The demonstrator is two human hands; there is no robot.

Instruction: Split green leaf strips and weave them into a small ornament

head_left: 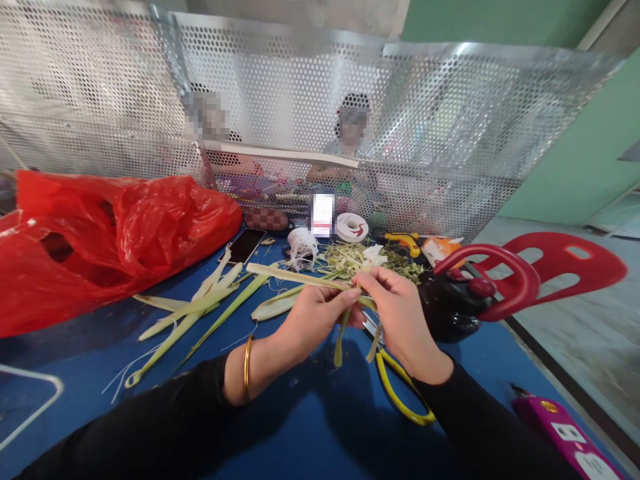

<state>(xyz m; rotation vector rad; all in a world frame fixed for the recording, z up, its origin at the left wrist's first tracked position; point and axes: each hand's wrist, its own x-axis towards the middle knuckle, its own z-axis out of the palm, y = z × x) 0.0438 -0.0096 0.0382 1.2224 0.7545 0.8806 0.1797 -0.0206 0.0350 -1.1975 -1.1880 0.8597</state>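
My left hand (315,313) and my right hand (403,317) meet above the blue table. Between their pinched thumbs and fingers they hold a pale green leaf strip (293,275), one end reaching left and narrow tails hanging below. The exact fold under my fingertips is hidden. Scissors with yellow handles (395,397) lie below my right hand, their blades partly covered. Several loose leaf strips (193,313) are spread to the left, with white threads among them. Behind my hands sits a heap of leaf scraps (345,258).
A red plastic bag (115,233) fills the left. At the back are a dark phone (246,245), a white thread spool (303,247) and a white reel (351,227). A black object with red handle (450,310) and a purple device (567,433) are right. Perforated metal (280,87) stands behind.
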